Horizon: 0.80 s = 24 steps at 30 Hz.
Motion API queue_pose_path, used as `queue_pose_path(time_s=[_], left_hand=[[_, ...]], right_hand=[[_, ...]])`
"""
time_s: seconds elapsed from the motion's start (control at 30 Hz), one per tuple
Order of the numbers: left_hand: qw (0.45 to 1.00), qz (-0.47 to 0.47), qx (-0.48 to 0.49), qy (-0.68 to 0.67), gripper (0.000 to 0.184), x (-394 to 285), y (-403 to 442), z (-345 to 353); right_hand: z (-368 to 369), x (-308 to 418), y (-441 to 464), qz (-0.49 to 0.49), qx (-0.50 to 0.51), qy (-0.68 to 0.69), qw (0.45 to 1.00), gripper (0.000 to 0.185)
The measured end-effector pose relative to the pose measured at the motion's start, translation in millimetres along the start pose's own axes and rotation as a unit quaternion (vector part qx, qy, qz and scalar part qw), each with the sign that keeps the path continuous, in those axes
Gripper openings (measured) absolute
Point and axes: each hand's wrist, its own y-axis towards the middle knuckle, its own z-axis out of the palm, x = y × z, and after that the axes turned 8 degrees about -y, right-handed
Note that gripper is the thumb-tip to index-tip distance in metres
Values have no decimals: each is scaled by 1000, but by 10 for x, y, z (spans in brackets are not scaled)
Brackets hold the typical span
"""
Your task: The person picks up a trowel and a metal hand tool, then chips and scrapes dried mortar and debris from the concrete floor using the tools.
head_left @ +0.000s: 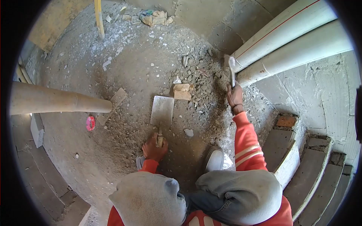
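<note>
My left hand [154, 148] is closed around the wooden handle of a rectangular trowel [162, 110]. Its flat, pale blade rests on the dusty floor, pointing away from me. Stretched out to the right, my right hand [235, 96] grips a hammer-like metal tool [232, 67]. The tool's far end is beside the lower ends of two pipes, above the rubble; I cannot tell whether it touches them. Loose grey rubble [201, 75] lies between the two tools. Just past the trowel blade sits a broken tan block [182, 91].
Two large pale pipes [279, 56] slope along the right wall. Block steps [277, 145] rise at right. A round post [60, 98] stands at left near a pink tape roll [90, 123]. A thin wooden strip [99, 19] and crumpled paper [156, 18] are farther back.
</note>
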Motion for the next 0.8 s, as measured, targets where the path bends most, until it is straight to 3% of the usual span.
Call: queue_pose_path(time_s=[0.07,0.2,0.3,0.37,0.43,0.47,0.5,0.57,0.63,0.7,0.8], left_hand=[[1000,9,-3,9,39,19,16,14],[1000,6,3,-5,40,-36,18,-53],[1000,15,-12,-1,39,-4,-6,-22],[1000,-8,28,2,47,6,21,-28],[999,-14,35,-7,46,-61,47,-80],[999,-28,43,-17,45,-81,45,-104],[998,-32,44,-17,45,-81,22,-117],[1000,-13,16,-2,41,-97,31,-98],[1000,-10,17,-6,41,-44,5,-63],[1000,-2,13,-10,41,-29,29,-31],[1000,-12,25,-5,43,21,39,-41]], right_hand=[[-7,-89,135,-21,66,-116,991,42],[-136,171,-32,37,39,10,999,46],[-48,183,-109,31,-14,-45,998,48],[62,-129,30,8,3,-109,994,50],[-111,44,54,94,130,-10,987,51],[-170,147,-27,195,147,148,959,54],[-147,121,-76,196,150,146,958,54],[-120,75,-86,64,10,46,997,55],[-58,-38,-41,21,-7,-90,996,55],[25,-229,149,71,117,-89,987,55],[-257,207,-38,78,116,-26,990,57]])
